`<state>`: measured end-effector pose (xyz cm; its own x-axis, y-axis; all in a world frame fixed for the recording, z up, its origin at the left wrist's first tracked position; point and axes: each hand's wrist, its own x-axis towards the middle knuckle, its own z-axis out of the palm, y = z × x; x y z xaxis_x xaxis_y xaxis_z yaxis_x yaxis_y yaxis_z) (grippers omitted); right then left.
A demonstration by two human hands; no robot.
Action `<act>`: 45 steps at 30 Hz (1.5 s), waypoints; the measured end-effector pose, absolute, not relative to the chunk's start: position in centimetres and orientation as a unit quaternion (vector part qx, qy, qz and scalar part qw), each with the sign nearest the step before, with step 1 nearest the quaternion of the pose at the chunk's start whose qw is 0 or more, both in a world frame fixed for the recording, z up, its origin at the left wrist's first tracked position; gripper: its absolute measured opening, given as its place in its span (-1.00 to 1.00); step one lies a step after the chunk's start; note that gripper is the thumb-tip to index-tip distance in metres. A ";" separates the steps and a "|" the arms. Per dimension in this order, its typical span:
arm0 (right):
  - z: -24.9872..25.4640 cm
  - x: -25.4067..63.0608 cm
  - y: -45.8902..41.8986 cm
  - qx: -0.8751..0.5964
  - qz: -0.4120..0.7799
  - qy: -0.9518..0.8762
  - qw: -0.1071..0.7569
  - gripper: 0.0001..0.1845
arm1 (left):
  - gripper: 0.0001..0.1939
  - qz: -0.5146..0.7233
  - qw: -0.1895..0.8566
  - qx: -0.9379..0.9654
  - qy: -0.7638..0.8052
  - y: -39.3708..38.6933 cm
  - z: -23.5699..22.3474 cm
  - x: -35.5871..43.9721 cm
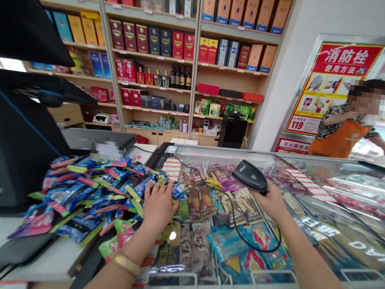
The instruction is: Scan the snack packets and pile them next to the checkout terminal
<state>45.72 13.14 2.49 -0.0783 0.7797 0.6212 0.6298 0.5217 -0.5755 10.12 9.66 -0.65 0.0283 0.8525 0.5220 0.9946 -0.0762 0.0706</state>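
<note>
My right hand is closed around the handle of a black barcode scanner, held above the glass top of a freezer. The scanner's black cable loops down over the glass. My left hand lies with its fingers stretched out on the right edge of a heap of small blue, pink and green snack packets. No packet shows clearly gripped in it, though the undersides of the fingers are hidden. A gold bangle circles my left wrist.
Bagged ice creams lie under the freezer's glass. At left stands a dark checkout screen, with a black flat device below the heap. A person in an orange apron is at right. Shelves of boxed bottles line the back.
</note>
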 end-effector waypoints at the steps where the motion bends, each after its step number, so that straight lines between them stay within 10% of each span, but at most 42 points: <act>1: 2.8 45.3 13.4 -0.479 0.085 -0.733 0.476 -0.67 | -0.50 -0.240 0.162 -0.699 -0.654 9.8 -0.8 10.0; 15: 2.9 42.2 9.2 -0.427 0.253 -0.760 0.420 -0.60 | -0.37 -0.477 0.100 -0.736 -0.470 10.4 -2.2 10.5; 45: 2.1 41.2 9.5 -0.433 0.238 -0.786 0.372 -0.67 | -0.46 -0.454 0.085 -0.726 -0.510 10.3 -2.5 11.7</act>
